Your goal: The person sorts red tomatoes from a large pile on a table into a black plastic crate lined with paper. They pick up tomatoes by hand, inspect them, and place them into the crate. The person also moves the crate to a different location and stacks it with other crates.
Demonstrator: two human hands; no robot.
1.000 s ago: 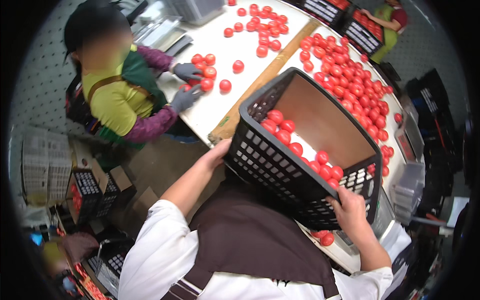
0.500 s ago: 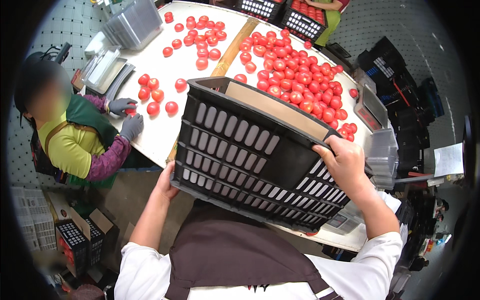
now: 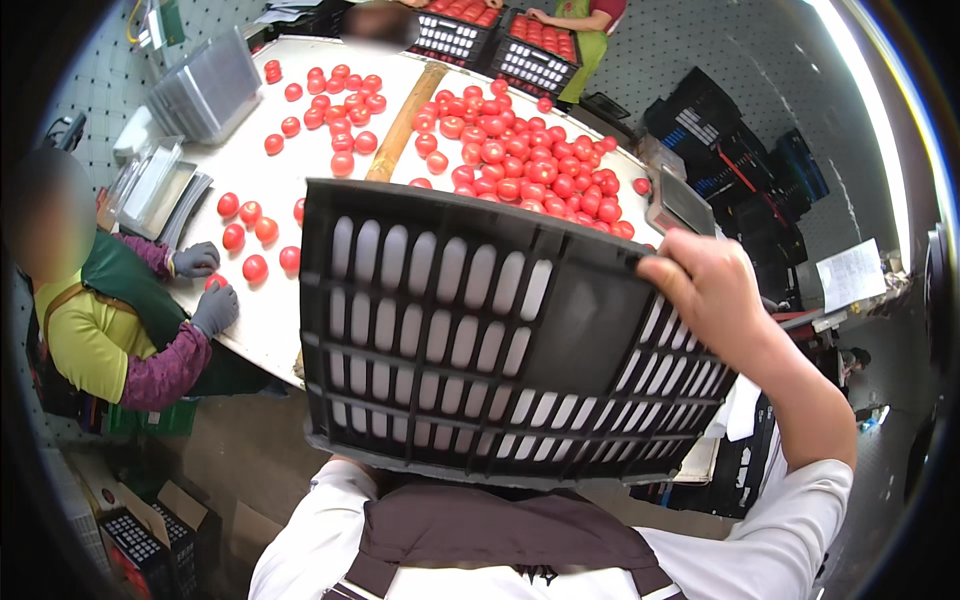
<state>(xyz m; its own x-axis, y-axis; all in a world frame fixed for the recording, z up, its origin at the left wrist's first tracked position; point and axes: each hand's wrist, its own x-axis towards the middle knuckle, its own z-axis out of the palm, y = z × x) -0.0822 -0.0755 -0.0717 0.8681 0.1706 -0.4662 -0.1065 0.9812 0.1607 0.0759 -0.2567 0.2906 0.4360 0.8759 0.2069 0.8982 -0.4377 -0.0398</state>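
A black slatted plastic crate point(image 3: 590, 330) is tilted up in front of me, its slotted side facing me. My right hand point(image 3: 705, 285) is closed over its upper right rim, fingers curled behind the edge. Only a sliver of my left hand point(image 3: 352, 464) shows at the crate's lower left corner; its fingers are hidden behind the crate. Beyond the rim, many red tomatoes point(image 3: 540, 170) lie heaped on the white table point(image 3: 290, 180). The crate's inside is out of sight.
A wooden strip point(image 3: 408, 120) divides the table, with more tomatoes point(image 3: 340, 115) left of it. At the left, a co-worker's gloved hand point(image 3: 215, 308) touches a tomato. Filled crates point(image 3: 535, 55) stand at the far edge. Clear plastic containers point(image 3: 205, 90) are stacked far left.
The crate has come closer and is tipped more upright, its slotted side now filling more of the view. My left hand has slipped mostly behind it; my right hand still grips the rim.
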